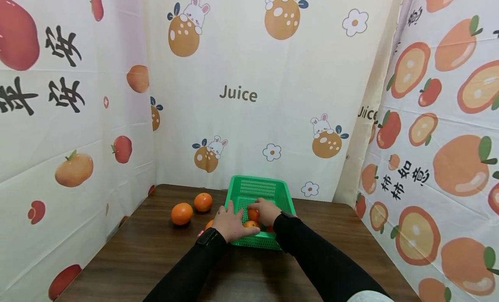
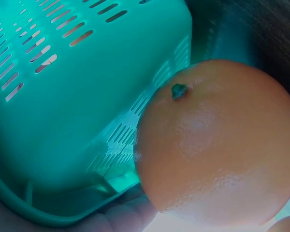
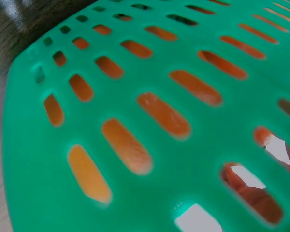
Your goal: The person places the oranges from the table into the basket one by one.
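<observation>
On the brown wooden table [image 1: 156, 250] in front of me sits a green slotted basket [image 1: 260, 187], and both my hands are at its near end. Left hand [image 1: 231, 224] lies on the near left corner of the basket, fingers [image 1: 249, 232] stretched out fairly straight along the front rim, not curled round anything as far as I can see. Right hand [image 1: 268, 211] is down inside the basket with its fingers bent over an orange [image 1: 253, 214]; it looks like I'm gripping it, though the head view is small and the fingertips are partly hidden. A second orange [image 1: 251, 224] sits right next to it in the basket, just beside my left fingers.

From my left wrist, one big orange [image 2: 217, 145] with a little green stem sits just beside the basket's outer wall [image 2: 87, 96]. From my right wrist you mostly get green plastic [image 3: 150, 145] with orange showing through the slots.

Off to the left on the table, two more oranges [image 1: 182, 213] [image 1: 203, 202] sit near each other, well apart from the basket. Fruit-print cloth [image 1: 249, 76] with "Juice" on it hangs all around.
</observation>
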Available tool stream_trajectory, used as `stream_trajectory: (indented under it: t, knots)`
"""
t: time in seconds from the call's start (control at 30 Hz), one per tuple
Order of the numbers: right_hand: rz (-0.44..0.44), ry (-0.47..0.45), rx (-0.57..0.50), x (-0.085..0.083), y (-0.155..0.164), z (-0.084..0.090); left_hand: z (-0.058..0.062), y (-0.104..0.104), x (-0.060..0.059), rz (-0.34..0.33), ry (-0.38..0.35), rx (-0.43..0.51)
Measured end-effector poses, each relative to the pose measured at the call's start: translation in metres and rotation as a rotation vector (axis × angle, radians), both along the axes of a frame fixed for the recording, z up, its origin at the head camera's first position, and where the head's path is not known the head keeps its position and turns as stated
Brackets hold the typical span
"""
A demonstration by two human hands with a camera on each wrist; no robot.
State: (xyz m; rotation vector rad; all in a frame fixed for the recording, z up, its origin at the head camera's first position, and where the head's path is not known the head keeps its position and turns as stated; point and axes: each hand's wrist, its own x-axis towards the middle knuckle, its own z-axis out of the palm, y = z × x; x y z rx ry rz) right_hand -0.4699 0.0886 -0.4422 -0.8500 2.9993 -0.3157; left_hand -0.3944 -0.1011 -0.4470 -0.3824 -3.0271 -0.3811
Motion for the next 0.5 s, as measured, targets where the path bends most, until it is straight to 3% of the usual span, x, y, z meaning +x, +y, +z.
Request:
stream_trajectory:
  t: [0.5]
  knots:
    - [0.123,0.018,-0.02,0.0051,0.0036,-0.0037,0.0067,-0.0006,0.0061,0.0,-0.003,-0.013]
